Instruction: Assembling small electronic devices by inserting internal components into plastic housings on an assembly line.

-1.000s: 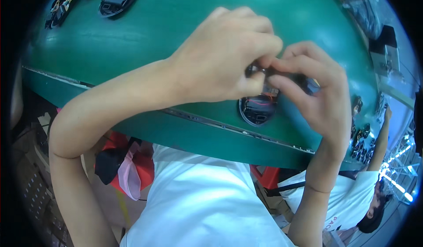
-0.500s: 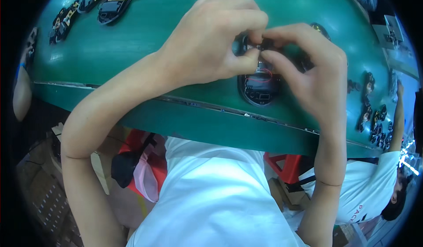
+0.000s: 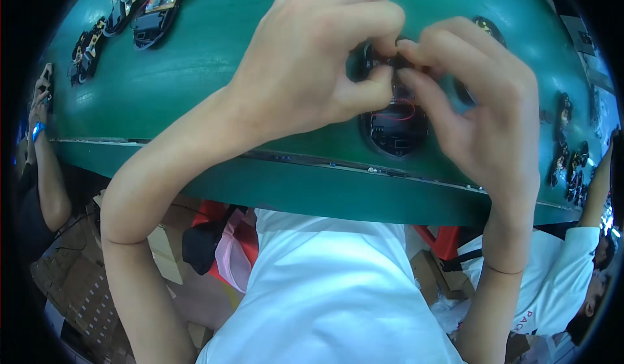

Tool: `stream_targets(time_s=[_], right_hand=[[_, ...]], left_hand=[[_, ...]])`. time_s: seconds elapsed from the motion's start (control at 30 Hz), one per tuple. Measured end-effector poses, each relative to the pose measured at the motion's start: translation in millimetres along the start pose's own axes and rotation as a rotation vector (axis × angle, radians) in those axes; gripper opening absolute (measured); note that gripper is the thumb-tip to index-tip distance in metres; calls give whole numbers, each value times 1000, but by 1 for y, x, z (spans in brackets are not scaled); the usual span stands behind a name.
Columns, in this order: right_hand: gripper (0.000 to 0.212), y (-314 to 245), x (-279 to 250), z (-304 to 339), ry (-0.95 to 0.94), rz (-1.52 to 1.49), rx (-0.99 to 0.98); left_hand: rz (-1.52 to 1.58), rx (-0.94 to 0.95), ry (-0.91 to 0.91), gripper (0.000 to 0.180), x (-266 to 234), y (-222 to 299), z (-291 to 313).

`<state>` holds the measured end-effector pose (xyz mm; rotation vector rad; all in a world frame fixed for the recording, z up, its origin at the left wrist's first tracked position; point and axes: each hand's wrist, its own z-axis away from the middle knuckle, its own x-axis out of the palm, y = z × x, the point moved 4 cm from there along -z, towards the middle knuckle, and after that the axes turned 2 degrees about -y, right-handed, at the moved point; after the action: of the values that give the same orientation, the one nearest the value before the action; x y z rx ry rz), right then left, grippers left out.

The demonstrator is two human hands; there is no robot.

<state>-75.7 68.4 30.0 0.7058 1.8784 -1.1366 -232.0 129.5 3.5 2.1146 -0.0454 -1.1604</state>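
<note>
A black oval electronic housing, open on its upper face, lies on the green table in front of me near its front edge. A thin red wire loops across its middle. Over the housing's far half, my left hand is closed in a pinch of thumb and forefinger. Just beside it, my right hand pinches at the same spot, the fingertips of both hands almost meeting. Whatever the fingers hold is too small and too covered to make out.
Similar open housings lie at the far left, with another beyond my right hand. Several dark parts are spread along the right. A co-worker's arm with a blue wristband is at the left; another person in white sits right.
The view has shifted slightly, so the housing and my hands appear further right. Both hands stay pinched over the housing. The co-worker's arm at the left shows more fully.
</note>
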Motion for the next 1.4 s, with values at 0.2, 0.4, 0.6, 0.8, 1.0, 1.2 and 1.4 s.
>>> stream_targets(time_s=[0.2, 0.4, 0.6, 0.8, 1.0, 1.2, 1.4], right_hand=[[25, 8, 2, 3, 9, -224, 83], [25, 11, 6, 13, 76, -184, 48], [21, 18, 8, 16, 107, -140, 74], [25, 7, 3, 18, 215, -84, 42], [25, 16, 15, 30, 163, -257, 77], [24, -12, 14, 24, 195, 37, 21], [28, 7, -24, 42, 238, 5, 70]], left_hand=[[52, -16, -36, 23, 6, -5, 4], [26, 34, 15, 20, 9, -7, 7], [64, 27, -12, 20, 14, -7, 2], [13, 6, -6, 24, 3, 4, -3], [1, -37, -12, 23, 15, 3, 10], [29, -44, 39, 25, 5, 9, 19], [136, -52, -9, 41, -25, 15, 22]])
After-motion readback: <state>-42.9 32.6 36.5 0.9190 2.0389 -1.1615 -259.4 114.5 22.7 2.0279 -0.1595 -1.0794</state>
